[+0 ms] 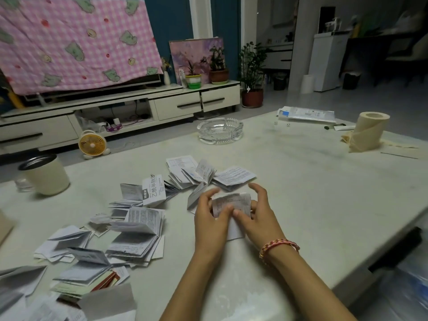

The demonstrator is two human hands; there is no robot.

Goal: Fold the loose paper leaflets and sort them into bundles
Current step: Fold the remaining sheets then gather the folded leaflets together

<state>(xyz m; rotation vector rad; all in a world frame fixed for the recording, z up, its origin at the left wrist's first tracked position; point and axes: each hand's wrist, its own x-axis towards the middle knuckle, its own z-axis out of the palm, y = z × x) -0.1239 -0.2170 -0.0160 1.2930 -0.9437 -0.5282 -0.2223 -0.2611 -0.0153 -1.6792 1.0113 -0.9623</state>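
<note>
To fold this well, I judge the edges of the leaflet (234,201) should be squared up first, then both thumbs run along the crease to press it flat. The left hand (212,216) pinches the left edge, fingers curled close round it and thumb on the front. The right hand (259,218) holds the right side, thumb on the paper and index finger lifted clear. The leaflet sits low over the table (312,181). 2 heaps lie near: far heap (201,174) just beyond the hands, left heap (136,230).
</note>
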